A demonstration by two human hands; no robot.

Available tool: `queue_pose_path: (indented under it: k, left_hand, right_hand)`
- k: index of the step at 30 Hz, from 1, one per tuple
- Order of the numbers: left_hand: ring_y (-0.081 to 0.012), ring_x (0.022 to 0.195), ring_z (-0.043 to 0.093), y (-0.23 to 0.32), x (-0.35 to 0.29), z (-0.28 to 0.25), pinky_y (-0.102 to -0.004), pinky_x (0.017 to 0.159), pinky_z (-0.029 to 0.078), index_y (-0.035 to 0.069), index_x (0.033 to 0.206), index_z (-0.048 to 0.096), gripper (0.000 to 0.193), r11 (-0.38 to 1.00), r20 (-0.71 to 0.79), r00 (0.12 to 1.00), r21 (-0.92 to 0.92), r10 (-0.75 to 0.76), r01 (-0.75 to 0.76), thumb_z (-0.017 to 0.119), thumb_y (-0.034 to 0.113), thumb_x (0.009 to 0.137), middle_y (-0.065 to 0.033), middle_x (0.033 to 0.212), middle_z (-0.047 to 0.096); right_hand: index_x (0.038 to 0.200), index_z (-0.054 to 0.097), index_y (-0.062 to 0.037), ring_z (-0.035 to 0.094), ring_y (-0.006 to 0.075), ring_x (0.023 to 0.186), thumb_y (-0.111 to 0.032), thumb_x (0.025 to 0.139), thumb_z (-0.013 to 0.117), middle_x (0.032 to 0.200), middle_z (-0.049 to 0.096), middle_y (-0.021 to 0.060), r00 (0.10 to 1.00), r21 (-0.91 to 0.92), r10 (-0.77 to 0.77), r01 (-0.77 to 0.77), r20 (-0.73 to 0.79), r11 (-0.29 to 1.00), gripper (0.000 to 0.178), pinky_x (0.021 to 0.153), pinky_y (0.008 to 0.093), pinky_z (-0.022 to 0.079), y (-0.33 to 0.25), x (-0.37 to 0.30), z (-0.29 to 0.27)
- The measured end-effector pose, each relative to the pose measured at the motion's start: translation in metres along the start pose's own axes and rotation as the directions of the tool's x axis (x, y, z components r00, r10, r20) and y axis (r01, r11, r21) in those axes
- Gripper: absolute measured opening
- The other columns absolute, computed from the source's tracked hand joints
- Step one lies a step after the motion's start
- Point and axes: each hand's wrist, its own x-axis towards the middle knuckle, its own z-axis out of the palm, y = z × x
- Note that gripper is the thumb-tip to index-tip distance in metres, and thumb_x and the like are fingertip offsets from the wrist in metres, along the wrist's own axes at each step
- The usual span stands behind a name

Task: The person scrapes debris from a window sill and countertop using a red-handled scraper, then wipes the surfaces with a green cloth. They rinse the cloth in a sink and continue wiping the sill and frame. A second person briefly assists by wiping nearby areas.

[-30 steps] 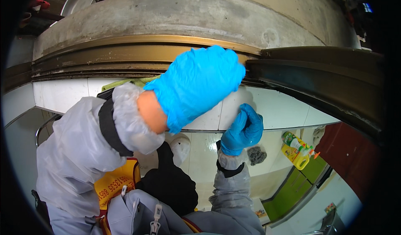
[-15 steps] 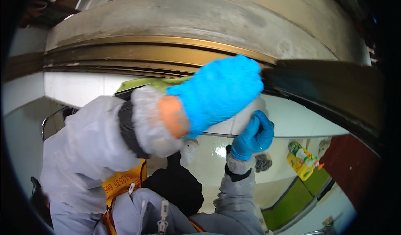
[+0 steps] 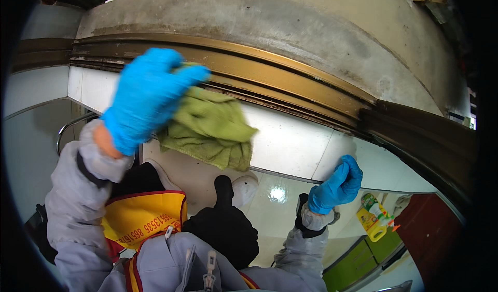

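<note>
My left hand (image 3: 148, 97), in a blue glove, is closed on a green cloth (image 3: 210, 128) at the left part of a brown-gold metal window track (image 3: 270, 74). The crumpled cloth hangs from the hand over the white tiled sill (image 3: 290, 141) and past its near edge. At the right, my right hand (image 3: 337, 185), also blue-gloved, rests by the sill's near edge with its fingers curled together. Nothing shows in it. Dark grime lines the grooves of the track.
Beyond the track runs a grey concrete ledge (image 3: 249, 19). A dark window frame (image 3: 415, 131) closes off the right. On the lower right are a yellow bottle (image 3: 371, 223) and a green-and-white spray bottle (image 3: 372, 203). A curved metal bar (image 3: 65, 131) stands at left.
My left hand has swept from the right end of the track to the left, and the green cloth now shows fully. My right hand stays curled by the sill; the view has shifted slightly.
</note>
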Motion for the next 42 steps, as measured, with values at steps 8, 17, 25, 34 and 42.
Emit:
queue_pose_path:
  k: [8,17,25,34,42]
  left_hand:
    - [-0.0244,0.082,0.06,-0.027,-0.026,-0.003,-0.0315,0.071,0.052,0.013,0.117,0.069,0.041,0.819,0.122,0.952,-0.487,-0.281,0.305,0.067,-0.005,0.08,-0.0089,0.094,0.059]
    - [-0.029,0.087,0.06,0.132,0.109,0.025,-0.0381,0.065,0.054,0.006,0.105,0.061,0.025,0.889,-0.043,0.969,-0.39,0.243,-0.24,0.063,0.008,0.08,-0.0117,0.089,0.057]
    - [-0.0296,0.093,0.061,0.147,0.103,0.03,-0.0374,0.074,0.055,0.003,0.113,0.058,0.033,0.878,0.08,0.984,-0.466,0.161,-0.106,0.063,0.01,0.081,-0.0122,0.099,0.059]
    - [-0.0306,0.094,0.063,-0.043,-0.043,0.002,-0.034,0.082,0.053,0.008,0.12,0.062,0.054,0.959,0.061,0.979,-0.198,-0.193,0.201,0.058,-0.016,0.072,-0.0132,0.105,0.061]
    - [-0.0268,0.091,0.064,-0.049,-0.057,-0.011,-0.0332,0.08,0.054,0.005,0.115,0.065,0.039,0.918,-0.039,0.921,-0.105,-0.387,0.381,0.058,-0.011,0.081,-0.0133,0.103,0.063]
  right_hand:
    - [0.094,0.071,-0.0004,0.06,0.0164,0.07,-0.006,0.091,0.064,0.083,0.067,0.008,1.0,0.029,0.004,-0.004,0.007,1.0,0.009,0.063,0.0274,0.048,-0.005,0.002,0.004]
    - [0.095,0.072,-0.0053,0.051,0.0127,0.057,-0.009,0.089,0.068,0.075,0.063,0.0044,0.996,0.026,-0.092,0.092,0.012,0.995,0.009,0.05,0.0262,0.038,-0.005,0.006,0.005]
    - [0.095,0.072,-0.0051,0.051,0.0114,0.057,-0.005,0.088,0.068,0.076,0.064,0.0036,0.997,0.008,-0.074,0.074,0.018,0.997,0.009,0.05,0.0252,0.039,-0.005,0.006,0.002]
    - [0.096,0.072,-0.004,0.053,0.012,0.06,-0.004,0.088,0.066,0.08,0.066,0.0045,0.998,0.005,0.014,-0.014,0.053,1.0,0.011,0.053,0.0245,0.04,-0.002,0.003,-0.005]
    - [0.095,0.071,0.0011,0.063,0.0211,0.075,-0.007,0.091,0.063,0.089,0.068,0.0115,0.998,-0.022,-0.016,0.017,0.053,1.0,0.012,0.069,0.0313,0.051,0.0,0.002,-0.005]
